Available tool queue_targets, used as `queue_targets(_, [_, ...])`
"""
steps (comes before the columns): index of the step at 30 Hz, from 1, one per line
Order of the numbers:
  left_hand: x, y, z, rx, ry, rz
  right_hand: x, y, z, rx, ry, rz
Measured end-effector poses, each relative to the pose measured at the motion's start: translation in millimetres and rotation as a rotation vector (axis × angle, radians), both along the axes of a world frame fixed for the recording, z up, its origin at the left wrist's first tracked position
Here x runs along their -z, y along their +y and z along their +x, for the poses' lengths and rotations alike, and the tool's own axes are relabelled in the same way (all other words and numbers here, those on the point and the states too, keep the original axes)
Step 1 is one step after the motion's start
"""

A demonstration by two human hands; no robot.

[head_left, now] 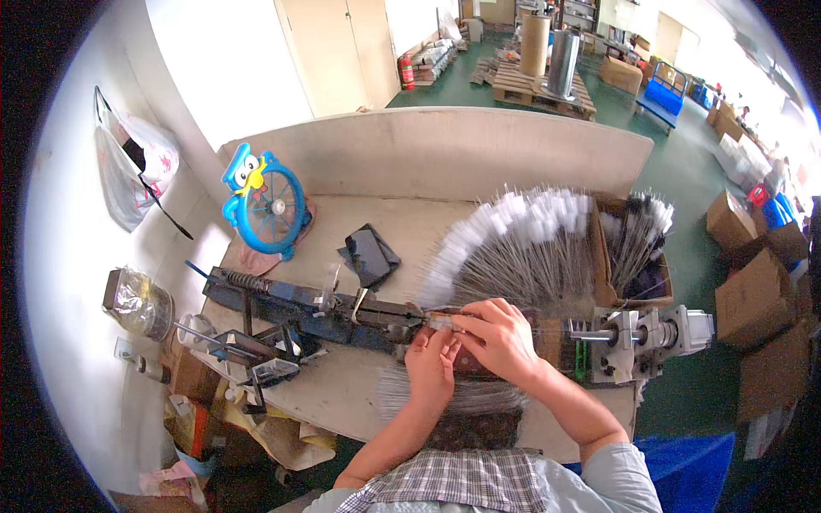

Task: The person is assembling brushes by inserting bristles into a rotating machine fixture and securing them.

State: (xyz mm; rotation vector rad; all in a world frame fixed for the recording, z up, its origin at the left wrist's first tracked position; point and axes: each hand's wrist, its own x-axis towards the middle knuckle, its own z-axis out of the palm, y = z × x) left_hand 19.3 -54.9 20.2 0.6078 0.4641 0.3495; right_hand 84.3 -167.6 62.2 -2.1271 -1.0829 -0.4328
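Note:
Both my hands meet at the inner end of a long dark metal fixture (368, 309). Fingers of my left hand (430, 366) are pinched together under a small whitish piece (440, 322), perhaps bristles. My right hand (500, 338) is bent over the same piece from the right, thumb and fingertips closed on it. Its exact shape is partly hidden by my fingers. Just beyond my hands, many wire-stemmed brushes with white bristle heads (522, 218) lie fanned out. Thin grey wires (410, 398) lie near my left forearm.
A motor with a shaft (684, 332) stands right of my hands. Behind it, a cardboard box (603, 265) holds dark-bristled brushes (640, 227). A blue cartoon-duck fan (278, 205) and a dark flat object (369, 256) sit at the back left. A raised board (445, 150) closes the table's far edge.

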Motion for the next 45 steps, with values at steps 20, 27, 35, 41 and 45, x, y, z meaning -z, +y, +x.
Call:
queue_targets(20, [7, 2, -3, -0.022, -0.072, -0.121, 5, 15, 0, -0.002, 0.020, 0.024])
queue_targets(27, [4, 0, 0, -0.006, -0.035, -0.055, 6, 9, 0, 0.015, -0.073, 0.005])
queue_targets(35, [10, 2, 2, -0.009, 0.000, -0.039, 0, 7, 2, 0.004, -0.046, -0.001])
queue_targets(41, [4, 4, -5, -0.011, -0.025, -0.011, -8, -8, -3, 0.053, -0.017, -0.146])
queue_targets(45, [2, 6, -8, 0.041, 0.023, -0.012, 4, -12, -6, 0.043, -0.034, -0.163])
